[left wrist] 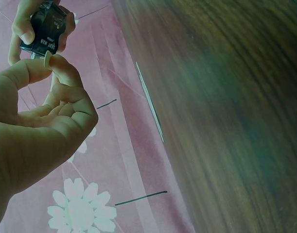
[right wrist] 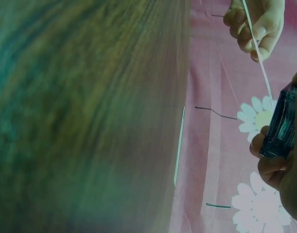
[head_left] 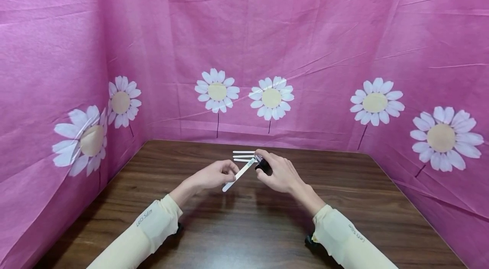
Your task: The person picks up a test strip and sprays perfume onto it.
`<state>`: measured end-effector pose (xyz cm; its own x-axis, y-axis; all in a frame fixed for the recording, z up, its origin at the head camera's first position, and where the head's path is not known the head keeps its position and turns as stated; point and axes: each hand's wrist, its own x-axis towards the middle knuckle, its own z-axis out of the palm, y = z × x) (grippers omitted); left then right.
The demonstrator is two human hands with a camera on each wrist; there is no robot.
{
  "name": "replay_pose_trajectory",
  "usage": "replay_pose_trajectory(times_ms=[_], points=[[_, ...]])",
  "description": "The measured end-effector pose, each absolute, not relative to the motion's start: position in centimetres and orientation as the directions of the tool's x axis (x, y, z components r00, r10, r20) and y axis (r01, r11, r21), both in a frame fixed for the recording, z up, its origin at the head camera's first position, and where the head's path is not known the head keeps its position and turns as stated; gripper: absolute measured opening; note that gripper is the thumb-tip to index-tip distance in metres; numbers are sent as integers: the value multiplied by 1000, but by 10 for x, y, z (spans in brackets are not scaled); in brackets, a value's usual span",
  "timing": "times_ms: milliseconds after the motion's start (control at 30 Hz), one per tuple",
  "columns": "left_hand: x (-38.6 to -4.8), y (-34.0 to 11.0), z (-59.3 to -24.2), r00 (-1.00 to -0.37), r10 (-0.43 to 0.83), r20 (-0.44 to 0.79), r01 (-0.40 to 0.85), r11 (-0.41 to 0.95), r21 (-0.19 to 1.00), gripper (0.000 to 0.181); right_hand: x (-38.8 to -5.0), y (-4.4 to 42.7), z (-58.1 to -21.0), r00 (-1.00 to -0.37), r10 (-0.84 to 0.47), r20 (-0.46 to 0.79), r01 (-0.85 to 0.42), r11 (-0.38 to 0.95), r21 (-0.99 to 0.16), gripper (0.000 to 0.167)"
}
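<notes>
My left hand (head_left: 214,175) pinches a white flat strip (head_left: 240,173) between thumb and forefinger. The strip slants up to the right, with a dark print near its upper end. A small black bottle (head_left: 264,167) is gripped in my right hand (head_left: 282,173), whose fingers curl round it. Pale lettering shows on the bottle (left wrist: 47,31) in the left wrist view. The strip's upper end comes close to the bottle's top; whether they touch I cannot tell. Just behind the hands, three more white strips (head_left: 240,156) lie side by side on the table.
The brown wood-grain table (head_left: 229,226) spreads under both forearms. Behind it and along its sides hangs a pink cloth (head_left: 244,27) printed with large white daisies. Both pale sleeves (head_left: 133,235) have dark gear strapped at the wrists.
</notes>
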<state>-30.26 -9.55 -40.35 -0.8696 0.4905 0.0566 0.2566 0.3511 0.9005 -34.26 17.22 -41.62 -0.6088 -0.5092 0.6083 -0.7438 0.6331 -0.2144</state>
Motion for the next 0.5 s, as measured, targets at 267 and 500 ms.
replay_pose_trajectory(times_ms=[267, 500], points=[[-302, -95, -403, -878, 476, 54, 252, 363, 897, 23, -342, 173, -417, -612, -505, 608, -726, 664, -179, 56], [-302, -95, -404, -880, 472, 51, 246, 362, 899, 22, -343, 173, -418, -588, -495, 640, -727, 670, -150, 56]])
